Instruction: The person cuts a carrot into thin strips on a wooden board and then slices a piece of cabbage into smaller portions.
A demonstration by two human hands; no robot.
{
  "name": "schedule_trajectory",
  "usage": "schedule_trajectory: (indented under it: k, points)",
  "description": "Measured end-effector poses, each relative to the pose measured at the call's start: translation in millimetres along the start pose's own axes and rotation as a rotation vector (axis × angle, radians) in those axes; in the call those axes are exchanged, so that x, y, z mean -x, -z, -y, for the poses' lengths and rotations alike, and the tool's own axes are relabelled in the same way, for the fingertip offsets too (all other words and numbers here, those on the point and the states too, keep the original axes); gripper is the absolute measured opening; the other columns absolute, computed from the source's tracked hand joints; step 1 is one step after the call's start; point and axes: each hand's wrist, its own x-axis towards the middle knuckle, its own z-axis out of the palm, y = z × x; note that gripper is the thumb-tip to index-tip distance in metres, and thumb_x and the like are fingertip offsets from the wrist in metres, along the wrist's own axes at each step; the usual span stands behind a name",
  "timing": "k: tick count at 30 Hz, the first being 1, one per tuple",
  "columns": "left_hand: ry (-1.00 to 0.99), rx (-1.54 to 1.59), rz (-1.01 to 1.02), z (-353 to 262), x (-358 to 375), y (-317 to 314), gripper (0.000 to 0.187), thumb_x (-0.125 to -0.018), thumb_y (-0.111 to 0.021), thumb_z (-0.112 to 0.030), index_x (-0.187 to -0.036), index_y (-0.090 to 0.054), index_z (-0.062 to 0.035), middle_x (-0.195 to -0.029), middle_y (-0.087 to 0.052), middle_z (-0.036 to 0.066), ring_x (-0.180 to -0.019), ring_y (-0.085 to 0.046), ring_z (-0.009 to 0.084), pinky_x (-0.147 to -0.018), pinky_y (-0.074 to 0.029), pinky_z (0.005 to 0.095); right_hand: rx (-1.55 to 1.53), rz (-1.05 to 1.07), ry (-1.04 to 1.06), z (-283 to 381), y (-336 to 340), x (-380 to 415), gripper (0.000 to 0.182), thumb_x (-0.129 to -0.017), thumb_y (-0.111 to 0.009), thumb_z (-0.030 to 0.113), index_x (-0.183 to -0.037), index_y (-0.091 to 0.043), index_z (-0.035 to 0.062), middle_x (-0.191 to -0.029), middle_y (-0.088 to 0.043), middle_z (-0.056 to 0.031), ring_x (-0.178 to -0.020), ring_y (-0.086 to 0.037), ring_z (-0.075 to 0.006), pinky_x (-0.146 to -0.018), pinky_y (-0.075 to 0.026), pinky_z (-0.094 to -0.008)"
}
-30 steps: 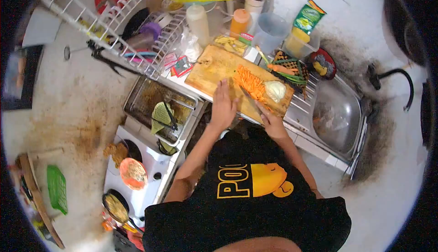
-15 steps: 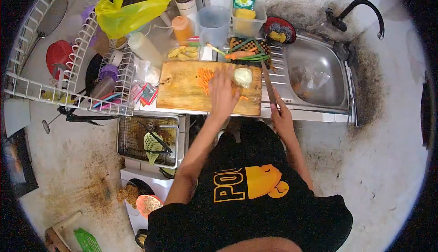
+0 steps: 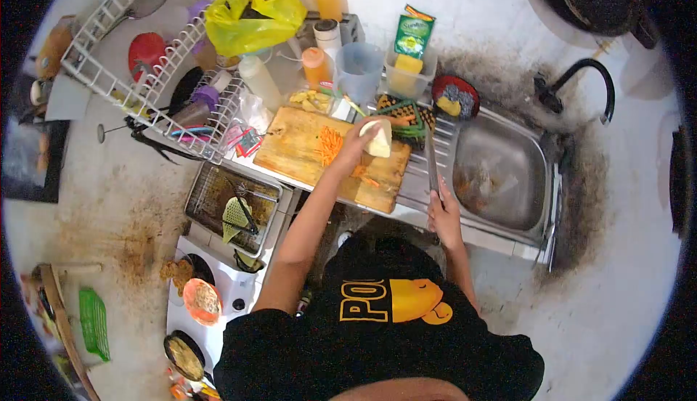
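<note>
My left hand [image 3: 351, 147] grips a pale, cut cabbage piece [image 3: 378, 139] over the right part of the wooden cutting board [image 3: 287, 143]. Shredded carrot [image 3: 329, 144] lies in a pile on the board, just left of my left hand. More orange bits [image 3: 365, 176] lie below the cabbage. My right hand [image 3: 443, 211] holds a knife [image 3: 432, 161] by its handle beyond the board's right edge, with the blade pointing up and away from me. Behind the board, a carrot [image 3: 398, 120] and green stalks rest on a dark woven basket [image 3: 414, 110].
A steel sink [image 3: 501, 172] with a black faucet [image 3: 581, 67] is at the right. Bottles [image 3: 317, 67], a clear blue container [image 3: 359, 70] and a yellow bag [image 3: 254, 19] stand behind the board. A white dish rack [image 3: 123, 103] is at the left, a stove [image 3: 232, 285] at lower left.
My left hand has gone from lying flat over the board to holding the cabbage piece, now lifted and turned. The knife remains in my right hand. The whole view has shifted and rotated.
</note>
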Motion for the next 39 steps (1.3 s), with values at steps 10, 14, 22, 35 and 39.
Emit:
schedule_trajectory:
  k: [10,14,22,35,39]
  points:
    - [-0.109,0.541,-0.213,-22,115,-11,0.054,-0.088,-0.066,-0.009,-0.137,-0.045,-0.0046,-0.13,-0.058,0.012,-0.115,-0.062,0.0262,-0.098,-0.053,0.0399,0.038,0.42,0.064,23,6,-19,0.057,-0.095,-0.052,0.005,-0.15,-0.038,0.0119,-0.137,-0.055,-0.0117,-0.067,-0.05,-0.0078,-0.06,-0.047,-0.0246]
    - [-0.221,0.392,-0.391,-30,151,-10,0.058,-0.085,-0.07,-0.006,-0.137,-0.046,-0.0077,-0.126,-0.06,0.008,-0.113,-0.062,0.024,-0.096,-0.053,0.0405,0.068,0.605,0.099,38,-8,-19,0.064,-0.09,-0.05,-0.003,-0.15,-0.041,0.0197,-0.127,-0.062,-0.0099,-0.059,-0.053,-0.0085,-0.056,-0.048,-0.0239]
    - [-0.217,-0.269,-0.822,-21,158,34,0.052,-0.081,-0.079,-0.015,-0.127,-0.055,-0.0056,-0.11,-0.063,0.007,-0.099,-0.061,0.0167,-0.086,-0.05,0.0316,-0.063,0.667,-0.074,61,-55,-2,0.053,-0.1,-0.045,0.005,-0.15,-0.04,0.0205,-0.118,-0.063,-0.0097,-0.07,-0.055,-0.0121,-0.066,-0.05,-0.026]
    - [-0.432,-0.875,-0.809,1,104,110,0.025,-0.079,-0.072,-0.009,-0.101,-0.061,-0.0008,-0.106,-0.052,0.017,-0.097,-0.056,0.0323,-0.085,-0.047,0.0406,0.057,0.301,0.093,32,-195,3,0.045,-0.101,-0.048,0.008,-0.146,-0.046,0.0102,-0.077,-0.044,0.0022,-0.065,-0.042,-0.0081,-0.066,-0.044,-0.0237]
    - [-0.576,-0.785,-0.738,14,93,114,0.016,-0.079,-0.068,0.0,-0.094,-0.062,-0.0005,-0.093,-0.056,0.014,-0.086,-0.059,0.0293,-0.076,-0.048,0.0359,-0.101,0.226,-0.027,55,-216,3,0.04,-0.099,-0.051,0.012,-0.139,-0.053,0.0122,-0.128,-0.058,-0.0271,-0.123,-0.056,-0.0361,-0.104,-0.04,-0.0361]
